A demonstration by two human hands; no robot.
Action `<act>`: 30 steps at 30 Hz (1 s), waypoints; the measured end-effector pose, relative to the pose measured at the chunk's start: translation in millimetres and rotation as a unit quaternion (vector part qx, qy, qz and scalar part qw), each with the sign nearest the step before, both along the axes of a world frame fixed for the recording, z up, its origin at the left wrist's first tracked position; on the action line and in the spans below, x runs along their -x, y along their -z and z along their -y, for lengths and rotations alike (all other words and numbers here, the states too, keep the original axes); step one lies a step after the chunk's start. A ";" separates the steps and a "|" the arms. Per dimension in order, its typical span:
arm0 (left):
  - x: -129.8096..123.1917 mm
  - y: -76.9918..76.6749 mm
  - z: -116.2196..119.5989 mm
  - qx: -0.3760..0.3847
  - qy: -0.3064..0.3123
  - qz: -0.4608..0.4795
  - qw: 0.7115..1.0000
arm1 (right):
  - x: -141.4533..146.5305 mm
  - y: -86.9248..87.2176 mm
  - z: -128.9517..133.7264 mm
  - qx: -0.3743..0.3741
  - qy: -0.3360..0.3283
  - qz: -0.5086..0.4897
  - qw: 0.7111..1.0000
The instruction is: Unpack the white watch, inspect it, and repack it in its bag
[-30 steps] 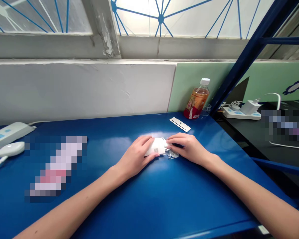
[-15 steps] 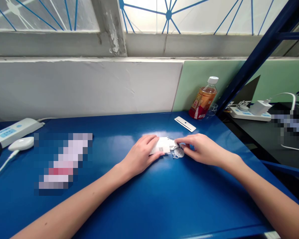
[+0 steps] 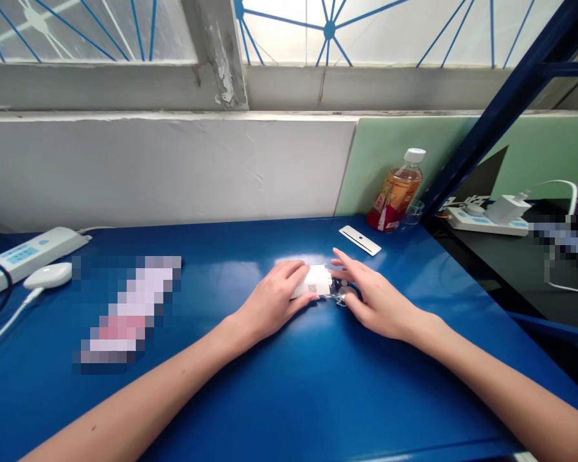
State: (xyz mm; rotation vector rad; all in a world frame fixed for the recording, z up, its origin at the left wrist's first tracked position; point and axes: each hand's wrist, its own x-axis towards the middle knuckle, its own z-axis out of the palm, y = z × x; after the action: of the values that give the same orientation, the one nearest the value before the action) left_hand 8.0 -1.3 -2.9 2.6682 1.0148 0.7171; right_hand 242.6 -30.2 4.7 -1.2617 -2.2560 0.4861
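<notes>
My left hand [image 3: 280, 292] grips a small white box [image 3: 318, 280] from its left side, thumb along the near edge and fingers over the far one. A printed square marks the box's face, and its right end points at my right hand [image 3: 376, 295]. That hand hovers low with fingers stretched and apart, thumb by a few small silvery and round pale pieces [image 3: 341, 300] at the box's right end. Part of these pieces lies hidden behind the right fingers, and their kind is too small to tell. Beyond them a white slotted card-like strip [image 3: 360, 240] lies flat.
A bottle of reddish drink [image 3: 395, 192] stands at the back right beside a clear cup [image 3: 413, 213]. To the left lie a power strip [image 3: 33, 253], a white charger [image 3: 48, 276] and a blurred-out object [image 3: 135, 308]. A blue metal post [image 3: 481, 122] rises at the right.
My right hand has opened from a pinch, fingers spreading out and shifting slightly nearer to me. Its pinched pale piece is no longer between the fingertips. My left hand stays on the box.
</notes>
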 end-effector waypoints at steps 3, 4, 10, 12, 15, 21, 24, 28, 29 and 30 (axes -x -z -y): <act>0.2 0.3 -0.3 0.006 0.003 0.004 1.000 | 2.3 2.6 1.9 0.035 -0.007 -0.037 0.999; 0.3 0.6 -0.4 0.008 0.004 0.006 1.000 | 2.8 3.4 2.5 0.044 -0.012 -0.046 0.998; -1.0 1.6 -1.1 0.018 0.008 -0.043 0.999 | 2.7 4.6 3.6 0.049 -0.009 -0.045 0.998; -1.4 1.5 -1.5 0.017 0.011 -0.083 0.996 | 1.0 2.1 1.5 0.029 -0.004 -0.029 0.999; -1.0 0.7 -1.4 0.027 0.017 -0.114 0.993 | -2.8 -4.0 -3.3 -0.040 0.020 -0.006 0.999; -0.2 -1.3 -0.1 0.030 0.015 -0.122 0.992 | -6.1 -13.1 -7.4 -0.040 0.155 0.011 0.987; -0.5 -1.9 0.4 0.029 0.011 -0.131 0.991 | -4.0 -16.1 -5.4 -0.002 0.127 -0.050 0.991; -0.3 -2.1 0.8 0.028 0.010 -0.134 0.991 | -3.3 -16.1 -3.7 0.051 0.043 -0.155 0.986; -0.1 -2.1 0.8 0.028 0.010 -0.131 0.991 | -3.7 -15.0 -3.8 0.059 0.025 -0.164 0.984; 0.0 -2.2 0.8 0.027 0.010 -0.127 0.992 | -4.2 -13.7 -4.1 0.066 0.007 -0.167 0.984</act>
State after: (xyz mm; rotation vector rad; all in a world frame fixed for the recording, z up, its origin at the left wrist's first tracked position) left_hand 7.9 -2.1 -0.7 2.7664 1.0455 0.3454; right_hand 246.8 -26.1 18.3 -1.1588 -1.9581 0.7920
